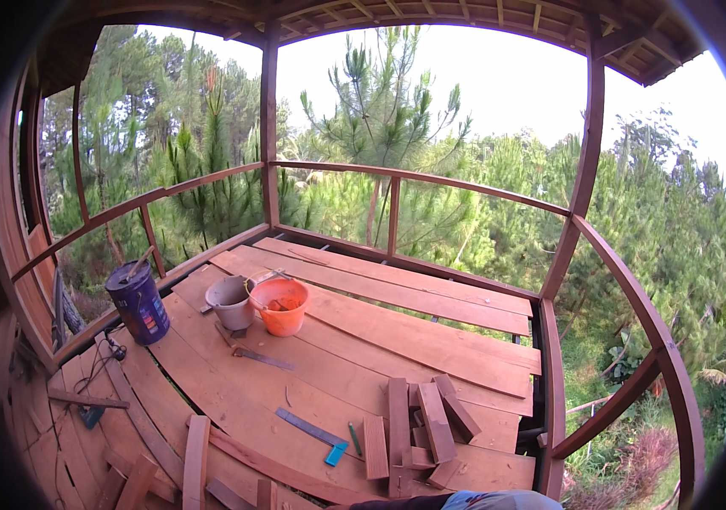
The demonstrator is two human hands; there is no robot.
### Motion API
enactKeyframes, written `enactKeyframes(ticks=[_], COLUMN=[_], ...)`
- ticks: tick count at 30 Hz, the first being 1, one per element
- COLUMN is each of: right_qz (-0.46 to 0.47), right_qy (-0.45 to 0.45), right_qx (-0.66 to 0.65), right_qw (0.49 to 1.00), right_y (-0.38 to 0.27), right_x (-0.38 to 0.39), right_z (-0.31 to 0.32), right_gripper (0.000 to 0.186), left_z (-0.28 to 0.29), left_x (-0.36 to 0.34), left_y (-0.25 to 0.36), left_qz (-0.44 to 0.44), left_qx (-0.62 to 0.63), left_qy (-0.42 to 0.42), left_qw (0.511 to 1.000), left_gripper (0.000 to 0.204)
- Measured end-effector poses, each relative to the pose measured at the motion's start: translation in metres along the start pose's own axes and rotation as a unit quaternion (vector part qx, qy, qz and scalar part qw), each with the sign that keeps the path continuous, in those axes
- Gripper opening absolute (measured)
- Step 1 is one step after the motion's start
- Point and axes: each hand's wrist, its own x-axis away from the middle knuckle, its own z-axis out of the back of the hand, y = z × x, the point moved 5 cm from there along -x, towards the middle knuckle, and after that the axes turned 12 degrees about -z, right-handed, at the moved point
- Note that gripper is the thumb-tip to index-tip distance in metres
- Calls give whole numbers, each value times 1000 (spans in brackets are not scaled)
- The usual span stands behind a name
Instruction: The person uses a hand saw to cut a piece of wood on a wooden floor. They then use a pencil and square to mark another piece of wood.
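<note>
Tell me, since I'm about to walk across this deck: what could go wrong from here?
A foot might slip into the gap at the deck boards' right ends. The loosely piled wood blocks could shift or slide. Someone might trip on the blue-handled square lying nearby.

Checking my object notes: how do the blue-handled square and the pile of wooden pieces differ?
Colour: the blue-handled square is grey and blue, while the pile of wooden pieces is reddish brown. Form: the square is one thin tool; the pile holds several thicker pieces. Pose: the square lies flat, whereas some of the pile's pieces rest on others. Both are on the plank floor.
</note>
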Motion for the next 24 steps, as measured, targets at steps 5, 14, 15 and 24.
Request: enactKeyframes(ticks=[5,14,15,24], right_qz=[-2,25,6,6], right_qy=[-4,-48,-64,-6], right_qx=[4,47,-6,-24], right_qw=[1000,997,998,1000], right_y=[5,49,29,8], right_x=[2,-16,-17,-7], right_z=[-4,-29,-31,-35], right_gripper=[69,69,70,74], left_z=[-1,-4,7,62], left_x=[5,32,34,37], left_y=[-5,-59,-71,5], left_qz=[8,18,-55,45], left_qx=[3,37,32,-87], left_qy=[-2,22,59,-91], left_qw=[1000,999,996,991], left_gripper=[43,44,39,57])
